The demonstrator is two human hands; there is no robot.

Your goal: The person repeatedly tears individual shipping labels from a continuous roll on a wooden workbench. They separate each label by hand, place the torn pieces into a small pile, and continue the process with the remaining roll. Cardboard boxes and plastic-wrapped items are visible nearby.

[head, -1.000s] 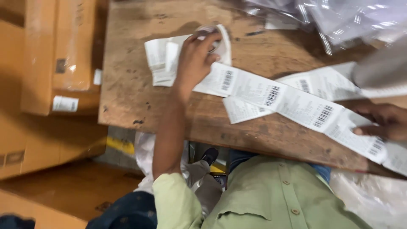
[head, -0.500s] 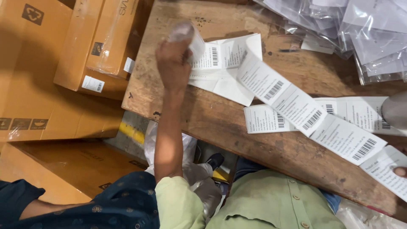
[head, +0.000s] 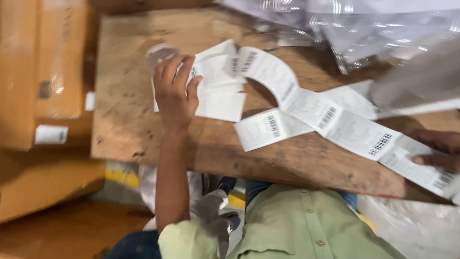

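Nearest to the camera is the person's green shirt (head: pixel 306 225), pressed against the near edge of the wooden table (head: pixel 129 129). The two hands are well apart. The left hand (head: pixel 175 93) is stretched over the far left part of the table, fingers curled around the folded end of a long label strip (head: pixel 330 120); I think it also holds a small round thing, maybe a roll core, but this is too blurred to tell. The right hand (head: pixel 438 151) lies at the right edge, with fingers flat on the other end of the strip, probably to keep it stretched and not curling. The strip runs diagonal between the hands, white, each label with a black barcode and fine print; one part arches up from the table near the left hand. One loose label (head: pixel 263 128) lies just beside the strip. Farther, clear plastic bags (head: pixel 364 33) are heaped at the far right. At the left, orange cartons (head: pixel 43 72) stand with small white stickers.
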